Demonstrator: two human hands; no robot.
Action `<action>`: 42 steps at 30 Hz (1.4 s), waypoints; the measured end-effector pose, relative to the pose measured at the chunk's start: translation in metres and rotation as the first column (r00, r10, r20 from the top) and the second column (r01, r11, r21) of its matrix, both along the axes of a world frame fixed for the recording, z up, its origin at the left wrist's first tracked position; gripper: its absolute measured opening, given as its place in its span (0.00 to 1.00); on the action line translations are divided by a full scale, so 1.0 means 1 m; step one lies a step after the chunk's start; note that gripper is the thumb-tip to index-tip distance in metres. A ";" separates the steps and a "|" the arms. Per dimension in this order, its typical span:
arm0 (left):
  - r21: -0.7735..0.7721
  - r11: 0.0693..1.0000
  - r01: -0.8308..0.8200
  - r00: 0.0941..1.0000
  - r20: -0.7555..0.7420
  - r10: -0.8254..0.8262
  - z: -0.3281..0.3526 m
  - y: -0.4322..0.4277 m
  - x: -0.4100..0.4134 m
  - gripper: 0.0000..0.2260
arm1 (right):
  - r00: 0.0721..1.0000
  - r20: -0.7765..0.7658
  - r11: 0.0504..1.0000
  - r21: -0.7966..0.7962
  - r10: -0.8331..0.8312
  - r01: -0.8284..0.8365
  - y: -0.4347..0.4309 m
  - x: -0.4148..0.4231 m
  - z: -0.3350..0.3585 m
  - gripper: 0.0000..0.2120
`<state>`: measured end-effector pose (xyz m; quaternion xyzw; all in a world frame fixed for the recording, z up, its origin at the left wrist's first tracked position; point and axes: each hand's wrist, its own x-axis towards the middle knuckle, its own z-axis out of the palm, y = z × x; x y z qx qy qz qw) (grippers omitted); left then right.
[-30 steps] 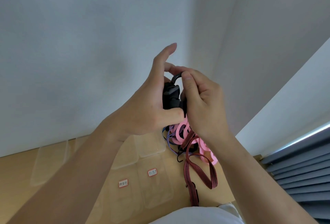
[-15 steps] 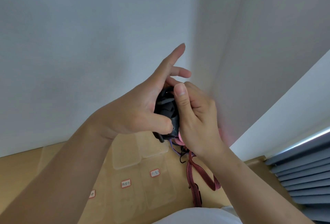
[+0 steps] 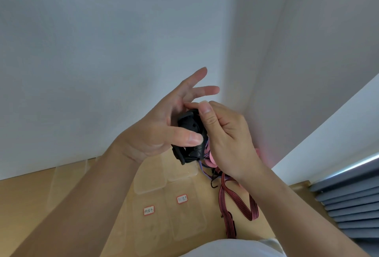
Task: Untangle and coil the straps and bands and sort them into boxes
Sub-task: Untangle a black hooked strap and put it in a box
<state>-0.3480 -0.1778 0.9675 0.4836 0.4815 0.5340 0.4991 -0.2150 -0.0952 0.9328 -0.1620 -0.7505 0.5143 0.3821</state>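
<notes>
Black strap coil (image 3: 189, 133) stood upright between left hand (image 3: 158, 133), thumb clamping it, and right hand (image 3: 227, 138), pinching its top end; boxes (image 3: 188, 222) lay below on desk (image 3: 41, 195).

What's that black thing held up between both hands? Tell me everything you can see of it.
It is a black strap bundle, wound into a compact, lumpy coil of what looks like matte webbing, with a loop sticking out at its lower left. It is held in the air above the wooden table. The left hand cradles it, thumb pressed across its front; the right hand pinches its top. Pink band loops hang by its lower right; whether they touch it is unclear.
</notes>
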 end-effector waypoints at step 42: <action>0.307 0.803 -0.510 0.808 -0.149 0.570 -0.011 0.000 0.069 0.33 | 0.959 -0.121 0.929 -0.306 -0.254 0.208 -0.010 0.002 0.030 0.21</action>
